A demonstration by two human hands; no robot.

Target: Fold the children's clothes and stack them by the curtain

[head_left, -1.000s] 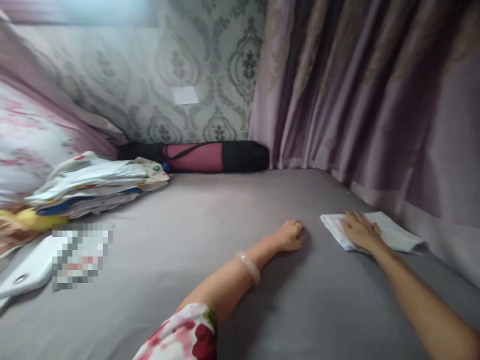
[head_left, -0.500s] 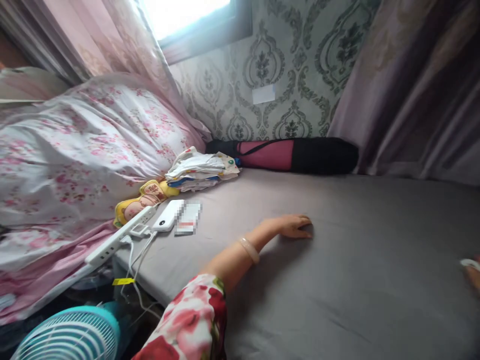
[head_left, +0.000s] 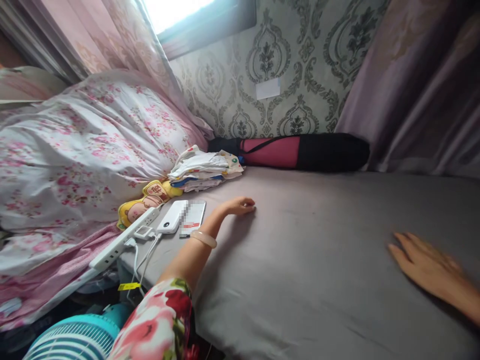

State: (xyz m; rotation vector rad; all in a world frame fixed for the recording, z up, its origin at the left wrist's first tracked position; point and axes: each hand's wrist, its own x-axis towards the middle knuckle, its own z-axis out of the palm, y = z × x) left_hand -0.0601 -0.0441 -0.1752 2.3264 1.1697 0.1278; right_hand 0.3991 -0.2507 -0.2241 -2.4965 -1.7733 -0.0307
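Observation:
My left hand (head_left: 240, 205) is low over the grey bed sheet (head_left: 300, 260), its fingers loosely bent with a small gap to the thumb and no object visible in them. A pale bangle (head_left: 203, 239) circles that wrist, and a floral sleeve (head_left: 153, 320) covers the upper arm. To the right, my right hand (head_left: 431, 265) reaches in over the sheet with fingers stretched and somewhat blurred; it holds nothing. Nearest the left forearm lie a phone-like flat item (head_left: 197, 215), partly pixelated, and a white power bank (head_left: 172, 216).
Folded clothes (head_left: 204, 170) are piled by a yellow plush toy (head_left: 138, 207). A power strip (head_left: 123, 240) with cables rests at the bed's left edge, above a turquoise fan (head_left: 75, 335). A black and pink long bag (head_left: 292, 152) lies along the wall. Floral bedding (head_left: 93, 145) bulges at left.
My left hand has moved left across the sheet, and its fingers have drawn in. My right hand has come further into view from the right edge.

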